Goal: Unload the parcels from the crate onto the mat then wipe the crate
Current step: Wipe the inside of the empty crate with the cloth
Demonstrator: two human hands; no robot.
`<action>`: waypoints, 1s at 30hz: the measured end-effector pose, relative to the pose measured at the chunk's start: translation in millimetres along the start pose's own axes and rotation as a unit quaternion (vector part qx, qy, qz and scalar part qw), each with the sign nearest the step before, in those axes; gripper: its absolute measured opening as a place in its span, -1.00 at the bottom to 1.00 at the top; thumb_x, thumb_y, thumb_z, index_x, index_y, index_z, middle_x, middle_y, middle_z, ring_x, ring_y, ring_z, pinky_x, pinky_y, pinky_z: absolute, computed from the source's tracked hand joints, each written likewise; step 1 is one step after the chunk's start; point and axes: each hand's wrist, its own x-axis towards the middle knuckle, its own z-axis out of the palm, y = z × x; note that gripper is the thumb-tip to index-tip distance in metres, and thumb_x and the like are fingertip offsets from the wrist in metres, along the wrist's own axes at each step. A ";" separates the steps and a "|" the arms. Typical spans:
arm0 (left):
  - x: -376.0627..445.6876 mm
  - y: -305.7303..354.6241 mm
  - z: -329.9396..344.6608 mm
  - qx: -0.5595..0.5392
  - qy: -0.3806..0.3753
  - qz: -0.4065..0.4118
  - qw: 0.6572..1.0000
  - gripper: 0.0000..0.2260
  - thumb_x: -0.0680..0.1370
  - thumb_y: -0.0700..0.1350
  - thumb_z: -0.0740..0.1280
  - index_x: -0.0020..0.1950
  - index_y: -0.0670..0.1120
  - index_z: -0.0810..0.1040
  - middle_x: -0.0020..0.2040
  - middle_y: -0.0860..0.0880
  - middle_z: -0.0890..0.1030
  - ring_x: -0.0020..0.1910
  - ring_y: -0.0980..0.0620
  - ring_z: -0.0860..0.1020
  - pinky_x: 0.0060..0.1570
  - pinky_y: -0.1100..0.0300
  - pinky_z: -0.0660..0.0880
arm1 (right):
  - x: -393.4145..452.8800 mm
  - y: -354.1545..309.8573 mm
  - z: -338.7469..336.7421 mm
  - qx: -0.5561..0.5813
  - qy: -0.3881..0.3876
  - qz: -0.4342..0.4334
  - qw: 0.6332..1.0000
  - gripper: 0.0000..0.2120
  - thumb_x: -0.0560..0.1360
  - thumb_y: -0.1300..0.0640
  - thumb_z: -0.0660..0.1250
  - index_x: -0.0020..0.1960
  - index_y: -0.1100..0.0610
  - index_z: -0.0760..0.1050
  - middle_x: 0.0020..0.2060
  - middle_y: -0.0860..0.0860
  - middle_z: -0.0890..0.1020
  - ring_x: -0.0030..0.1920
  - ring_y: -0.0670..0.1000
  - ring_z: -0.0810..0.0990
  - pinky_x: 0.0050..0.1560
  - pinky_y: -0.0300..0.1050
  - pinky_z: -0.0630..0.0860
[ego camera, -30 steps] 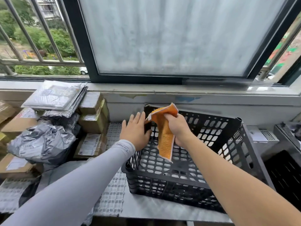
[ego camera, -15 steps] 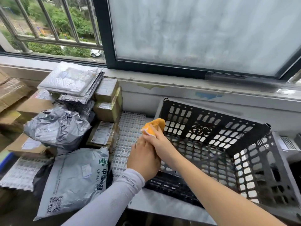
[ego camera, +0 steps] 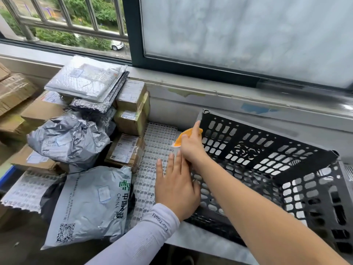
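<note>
- Right hand [ego camera: 192, 148] reaches across the left, fingers curled round an orange cloth [ego camera: 183, 138], pressing it on the crate's left wall near the far corner.
- Left hand [ego camera: 174, 185] lies flat, fingers straight, against that same wall.
- Black perforated plastic crate [ego camera: 267, 150] sits on the desk, nothing visible inside.
- Crinkled grey mailers and taped cardboard parcels [ego camera: 80, 134] are heaped on the white lattice mat [ego camera: 152, 150], left of the crate.

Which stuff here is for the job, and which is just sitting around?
For the job: black crate, orange cloth, right hand, left hand, parcels, white mat.
Just around: window, railing, car outside.
</note>
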 end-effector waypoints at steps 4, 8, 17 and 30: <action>-2.3 -1.0 3.8 -0.026 0.018 0.001 1.000 -0.27 0.62 0.22 -0.09 0.70 -0.09 -0.18 0.71 -0.05 -0.10 0.68 -0.06 -0.13 0.58 -0.19 -0.29 | 26.3 -10.9 -0.1 0.018 0.081 0.036 0.996 -0.31 0.72 0.02 -0.01 0.62 -0.11 -0.45 0.65 0.07 0.15 0.46 0.21 0.40 0.36 0.01 0.36; -2.1 -1.5 4.9 -0.026 0.018 0.004 0.999 -0.25 0.58 0.23 -0.12 0.69 -0.08 -0.20 0.70 -0.04 -0.11 0.68 -0.04 -0.14 0.59 -0.19 -0.28 | 50.9 -23.2 -7.1 0.056 0.134 0.079 0.986 -0.33 0.74 -0.06 -0.01 0.66 0.06 -0.34 0.58 0.15 0.32 0.45 0.26 0.42 0.41 0.08 0.34; -0.3 -0.5 1.9 -0.019 0.021 -0.002 1.000 -0.25 0.61 0.24 -0.03 0.70 -0.09 -0.18 0.71 -0.04 -0.10 0.68 -0.05 -0.18 0.59 -0.22 -0.29 | 1.0 -5.3 -13.5 -0.015 0.007 0.084 0.996 -0.32 0.74 -0.15 -0.05 0.66 0.04 -0.36 0.64 0.17 0.16 0.57 0.24 0.25 0.53 0.13 0.20; -2.3 2.3 -3.3 -0.023 0.023 0.000 0.999 -0.24 0.58 0.26 0.02 0.69 -0.10 -0.02 0.70 -0.07 0.02 0.68 -0.08 -0.12 0.59 -0.21 -0.30 | -16.0 0.6 3.5 -0.017 0.061 0.011 0.998 -0.39 0.67 0.21 0.10 0.64 0.24 -0.09 0.58 0.28 0.16 0.51 0.32 0.29 0.48 0.16 0.31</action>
